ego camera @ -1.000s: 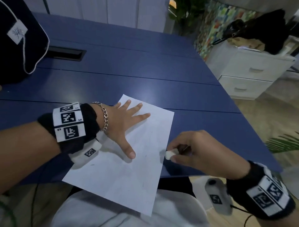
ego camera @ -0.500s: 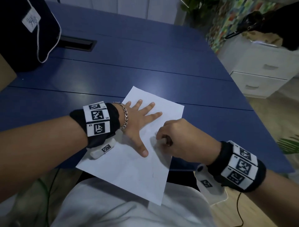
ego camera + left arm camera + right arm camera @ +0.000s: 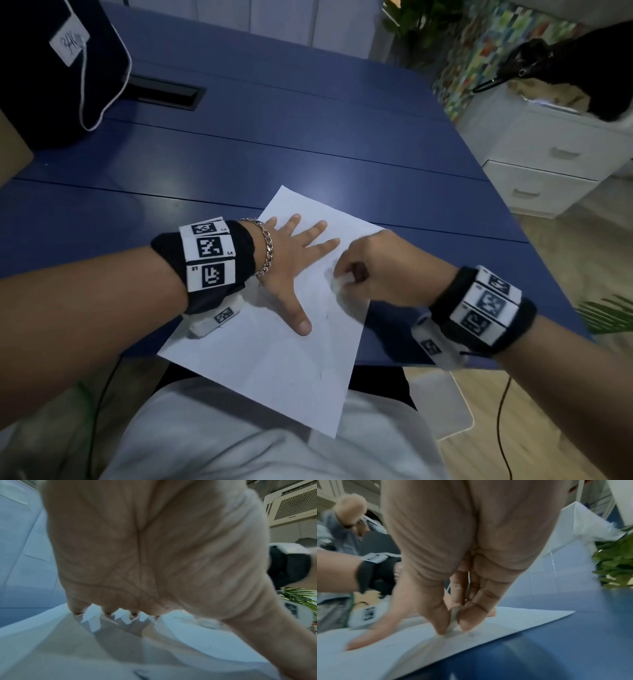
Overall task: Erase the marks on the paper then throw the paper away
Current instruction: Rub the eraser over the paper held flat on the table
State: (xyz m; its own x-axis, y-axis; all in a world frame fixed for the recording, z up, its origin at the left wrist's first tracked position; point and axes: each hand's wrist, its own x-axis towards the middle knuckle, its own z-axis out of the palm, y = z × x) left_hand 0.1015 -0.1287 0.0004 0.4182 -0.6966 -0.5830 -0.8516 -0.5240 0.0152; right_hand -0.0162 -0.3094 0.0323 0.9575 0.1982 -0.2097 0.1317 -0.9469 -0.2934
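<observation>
A white sheet of paper lies skewed on the blue table, its near end hanging over the front edge. My left hand lies flat on the paper with fingers spread, pressing it down. In the left wrist view the left hand fills the frame, fingertips on the paper. My right hand pinches a small white eraser and presses it onto the sheet near its right edge. The right wrist view shows the eraser squeezed between thumb and fingers on the paper. Faint pencil marks show near the thumb.
A dark bag stands at the table's far left beside a black cable slot. A white drawer unit with dark things on top stands to the right. Plants are beyond the table. My lap is under the paper's overhang.
My right hand has moved left from the table's edge onto the paper and set the eraser down on it. The left hand has stayed flat on the sheet.
</observation>
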